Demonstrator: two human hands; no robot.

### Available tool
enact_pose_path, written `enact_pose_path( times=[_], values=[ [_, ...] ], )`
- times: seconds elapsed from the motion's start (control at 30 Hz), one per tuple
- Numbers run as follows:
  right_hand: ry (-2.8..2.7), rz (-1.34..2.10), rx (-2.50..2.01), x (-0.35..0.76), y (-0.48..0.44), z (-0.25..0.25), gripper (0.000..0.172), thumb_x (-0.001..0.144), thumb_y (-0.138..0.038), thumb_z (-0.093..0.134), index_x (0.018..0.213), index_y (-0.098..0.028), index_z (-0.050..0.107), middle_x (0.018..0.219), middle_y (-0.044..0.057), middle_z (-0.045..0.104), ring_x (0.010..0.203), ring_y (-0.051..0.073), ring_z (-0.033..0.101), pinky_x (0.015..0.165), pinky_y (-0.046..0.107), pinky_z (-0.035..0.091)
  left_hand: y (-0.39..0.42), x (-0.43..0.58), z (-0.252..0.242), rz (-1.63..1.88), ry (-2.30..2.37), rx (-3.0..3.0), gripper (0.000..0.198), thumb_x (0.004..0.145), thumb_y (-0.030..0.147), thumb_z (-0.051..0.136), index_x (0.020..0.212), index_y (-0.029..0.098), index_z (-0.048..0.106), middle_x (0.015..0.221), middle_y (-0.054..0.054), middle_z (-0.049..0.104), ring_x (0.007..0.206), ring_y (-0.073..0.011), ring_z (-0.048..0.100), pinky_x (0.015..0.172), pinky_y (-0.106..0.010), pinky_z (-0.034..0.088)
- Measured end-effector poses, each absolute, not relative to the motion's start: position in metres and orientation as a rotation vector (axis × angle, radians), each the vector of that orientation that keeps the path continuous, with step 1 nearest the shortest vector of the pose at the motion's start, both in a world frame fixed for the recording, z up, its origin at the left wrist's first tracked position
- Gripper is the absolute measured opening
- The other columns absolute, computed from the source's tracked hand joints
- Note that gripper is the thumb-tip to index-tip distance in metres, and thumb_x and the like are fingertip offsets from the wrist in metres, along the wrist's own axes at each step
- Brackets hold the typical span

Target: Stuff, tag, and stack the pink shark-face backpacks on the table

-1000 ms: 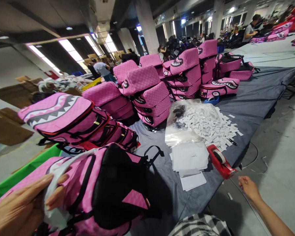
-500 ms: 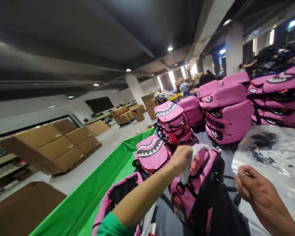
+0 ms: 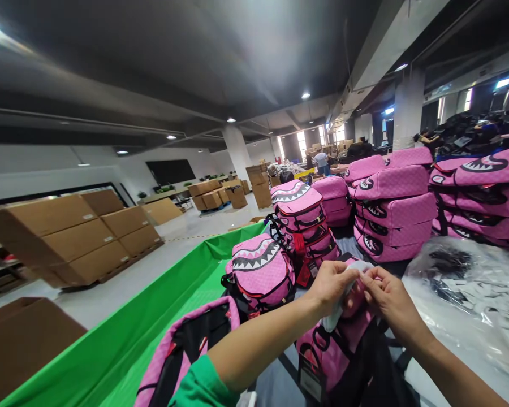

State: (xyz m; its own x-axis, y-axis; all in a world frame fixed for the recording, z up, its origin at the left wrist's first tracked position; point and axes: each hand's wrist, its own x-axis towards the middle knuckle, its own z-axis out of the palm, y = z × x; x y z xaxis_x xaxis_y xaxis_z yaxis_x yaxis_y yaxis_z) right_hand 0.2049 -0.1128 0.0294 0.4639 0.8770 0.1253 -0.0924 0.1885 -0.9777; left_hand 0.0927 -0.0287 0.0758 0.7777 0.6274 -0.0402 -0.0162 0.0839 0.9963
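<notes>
The person's two hands are close together, fingertips meeting over a white slip of paper or soft plastic. The left hand, coming out of a green sleeve, and the right hand both pinch its upper part, while the lower part hangs below the left hand. Directly beneath them lies a pink backpack with black straps and a black back panel, a hang tag dangling from its lower edge. From here I can't tell whether the slip is fastened to the bag. To the right of the hands sits a clear plastic bag holding white slips and a dark tangle of loops. Stacks of pink backpacks with shark-mouth prints rise beyond it on a gray-covered table. More pink backpacks lie to the left, and another sits open in a bright green fabric-lined bin. Cardboard cartons stand on the floor further left, and a co-worker stands far off near the back of the hall.
</notes>
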Motion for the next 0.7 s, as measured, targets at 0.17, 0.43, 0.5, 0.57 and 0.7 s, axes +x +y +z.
enact_pose_path(
  times=[0.17, 0.43, 0.5, 0.57, 0.7],
  values=[
    [-0.912, 0.927, -1.211, 0.217, -0.118, 0.028, 0.064, 0.059, -0.076, 0.080, 0.083, -0.021, 0.057, 0.062, -0.003, 0.064, 0.040, 0.006, 0.043, 0.039, 0.019, 0.025, -0.026, 0.094, 0.072, 0.497, 0.488, 1.369, 0.046, 0.057, 0.056, 0.078, 0.054, 0.015, 0.058, 0.047, 0.000, 0.057, 0.028, -0.0081, 0.042, 0.027, -0.020, 0.029],
    [-0.994, 1.139, -1.300, 0.215, -0.107, 0.041, 0.054, 0.060, -0.067, 0.079, 0.068, -0.021, 0.052, 0.050, -0.002, 0.059, 0.037, 0.006, 0.042, 0.037, 0.018, 0.016, -0.033, 0.094, 0.068, 0.436, 0.463, 1.340, 0.046, 0.058, 0.056, 0.077, 0.064, 0.013, 0.062, 0.047, -0.003, 0.059, 0.029, -0.0114, 0.047, 0.027, -0.022, 0.036],
    [-0.941, 1.081, -1.318, 0.210, -0.108, 0.044, 0.057, 0.057, -0.070, 0.079, 0.069, -0.021, 0.053, 0.046, -0.005, 0.054, 0.034, 0.005, 0.038, 0.036, 0.018, 0.014, -0.033, 0.093, 0.069, 0.413, 0.479, 1.335, 0.046, 0.057, 0.056, 0.077, 0.069, 0.014, 0.062, 0.047, -0.003, 0.060, 0.030, -0.0128, 0.048, 0.028, -0.023, 0.039],
    [-0.882, 1.039, -1.292, 0.207, -0.113, 0.044, 0.056, 0.059, -0.070, 0.078, 0.075, -0.021, 0.056, 0.046, -0.007, 0.052, 0.032, 0.003, 0.033, 0.035, 0.018, 0.011, -0.031, 0.092, 0.071, 0.397, 0.490, 1.332, 0.047, 0.057, 0.054, 0.078, 0.075, 0.015, 0.061, 0.049, -0.003, 0.062, 0.032, -0.0138, 0.051, 0.030, -0.023, 0.042],
    [-0.732, 1.099, -1.087, 0.208, -0.124, 0.037, 0.049, 0.064, -0.058, 0.083, 0.071, -0.021, 0.052, 0.042, -0.014, 0.034, 0.033, 0.000, 0.020, 0.035, 0.014, 0.012, -0.028, 0.090, 0.069, 0.347, 0.469, 1.350, 0.052, 0.062, 0.057, 0.078, 0.089, 0.015, 0.061, 0.052, -0.001, 0.063, 0.037, -0.0147, 0.055, 0.037, -0.025, 0.047]
  ],
)
